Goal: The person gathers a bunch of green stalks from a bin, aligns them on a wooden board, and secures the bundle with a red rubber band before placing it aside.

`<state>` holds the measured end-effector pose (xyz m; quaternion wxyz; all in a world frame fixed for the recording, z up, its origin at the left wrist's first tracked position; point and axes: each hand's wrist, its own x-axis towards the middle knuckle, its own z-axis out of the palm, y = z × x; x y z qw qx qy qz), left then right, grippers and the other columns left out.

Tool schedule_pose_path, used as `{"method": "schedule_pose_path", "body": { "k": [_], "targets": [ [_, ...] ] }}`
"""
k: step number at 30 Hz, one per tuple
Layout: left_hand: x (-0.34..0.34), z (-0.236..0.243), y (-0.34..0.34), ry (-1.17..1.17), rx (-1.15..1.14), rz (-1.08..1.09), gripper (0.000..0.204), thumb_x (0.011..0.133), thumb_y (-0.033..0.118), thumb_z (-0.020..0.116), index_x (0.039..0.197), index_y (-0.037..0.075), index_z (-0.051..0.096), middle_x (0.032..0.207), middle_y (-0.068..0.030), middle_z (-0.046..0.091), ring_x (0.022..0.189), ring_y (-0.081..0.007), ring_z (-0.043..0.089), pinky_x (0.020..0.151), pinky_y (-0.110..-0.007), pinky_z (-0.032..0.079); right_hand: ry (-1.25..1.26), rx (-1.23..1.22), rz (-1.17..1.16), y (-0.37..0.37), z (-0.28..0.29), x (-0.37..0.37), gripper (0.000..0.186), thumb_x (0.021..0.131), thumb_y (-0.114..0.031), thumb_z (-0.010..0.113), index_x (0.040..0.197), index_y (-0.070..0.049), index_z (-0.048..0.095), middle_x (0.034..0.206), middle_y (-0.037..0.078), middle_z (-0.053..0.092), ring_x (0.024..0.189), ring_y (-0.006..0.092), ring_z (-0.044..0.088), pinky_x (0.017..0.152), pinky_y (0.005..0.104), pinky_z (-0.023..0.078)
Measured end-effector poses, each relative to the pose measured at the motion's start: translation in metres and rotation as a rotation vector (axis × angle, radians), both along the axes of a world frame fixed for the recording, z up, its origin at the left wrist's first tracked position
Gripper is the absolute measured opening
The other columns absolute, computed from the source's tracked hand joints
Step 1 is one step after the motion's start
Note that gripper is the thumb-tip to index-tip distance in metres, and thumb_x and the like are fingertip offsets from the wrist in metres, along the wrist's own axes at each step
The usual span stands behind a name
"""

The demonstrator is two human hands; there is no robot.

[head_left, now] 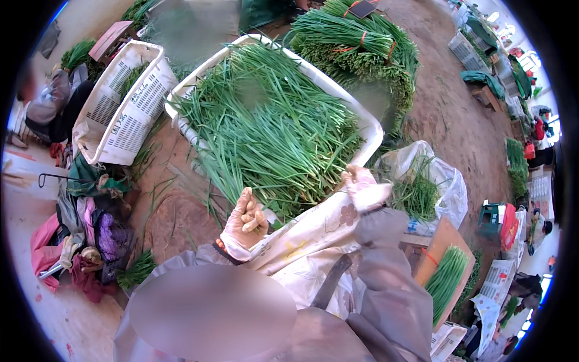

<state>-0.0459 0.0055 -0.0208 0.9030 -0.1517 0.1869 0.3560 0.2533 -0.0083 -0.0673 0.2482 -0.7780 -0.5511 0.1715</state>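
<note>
A white plastic crate (373, 142) heaped with loose long green chives (277, 120) stands right in front of me. My left hand (244, 224), in a pale, soiled glove, is held at the crate's near left, palm side up. Its fingers curl in, and whatever they may hold is not visible. My right hand (365, 186), gloved too, is at the near right rim by the cut ends of the chives. Its fingers are drawn together, but their tips are blurred and I cannot make out anything between them. A patterned apron (301, 247) covers my lap below both hands.
Tied chive bundles (374, 54) are stacked beyond the crate on the right. A clear plastic bag (449, 181) of loose chives lies nearer. More chives (449, 277) rest on a wooden board (443, 235). Left are another white crate (129, 114), a clothing pile (84, 241) and a seated person.
</note>
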Motion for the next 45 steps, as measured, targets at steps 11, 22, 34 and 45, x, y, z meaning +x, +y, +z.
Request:
{"method": "schedule_pose_path", "body": {
  "k": [11, 22, 34, 45],
  "targets": [
    [0.004, 0.017, 0.006, 0.299, 0.002, -0.153, 0.037, 0.085, 0.037, 0.046, 0.056, 0.013, 0.042, 0.064, -0.0006, 0.047, 0.048, -0.0116, 0.042, 0.040, -0.021, 0.033, -0.116, 0.331, 0.212, -0.007, 0.044, 0.028, 0.022, 0.082, -0.026, 0.045, 0.082, -0.006, 0.055, 0.067, 0.005, 0.051, 0.054, 0.0201, 0.050, 0.052, 0.0273, 0.044],
    [0.046, 0.036, -0.013, 0.196, 0.424, -0.304, 0.040, 0.088, 0.033, 0.040, 0.115, 0.004, 0.044, 0.038, 0.0051, 0.026, 0.032, -0.0056, 0.024, 0.031, -0.021, 0.019, 0.144, 0.172, -0.287, -0.086, 0.123, -0.028, 0.011, 0.086, -0.003, 0.038, 0.089, -0.004, 0.049, 0.064, 0.003, 0.053, 0.052, 0.0079, 0.050, 0.050, 0.0217, 0.042],
    [0.046, 0.039, -0.002, 0.064, 0.451, -0.346, 0.036, 0.086, 0.021, 0.047, 0.114, -0.001, 0.041, 0.039, 0.0075, 0.026, 0.031, -0.0044, 0.024, 0.032, -0.020, 0.020, -0.627, 0.123, 0.432, -0.112, 0.118, -0.091, 0.033, 0.071, -0.009, 0.054, 0.103, -0.001, 0.050, 0.067, 0.005, 0.051, 0.061, 0.0187, 0.053, 0.051, 0.0276, 0.041],
    [0.034, 0.050, 0.002, -0.038, 0.571, -0.364, 0.035, 0.083, 0.019, 0.048, 0.104, -0.008, 0.042, 0.037, 0.0047, 0.034, 0.029, -0.0041, 0.030, 0.029, -0.016, 0.024, 1.972, -0.514, 0.387, -0.069, 0.094, -0.097, 0.049, 0.085, -0.041, 0.043, 0.115, -0.002, 0.044, 0.100, 0.011, 0.057, 0.090, 0.0176, 0.054, 0.079, 0.0293, 0.042]
  ]
}}
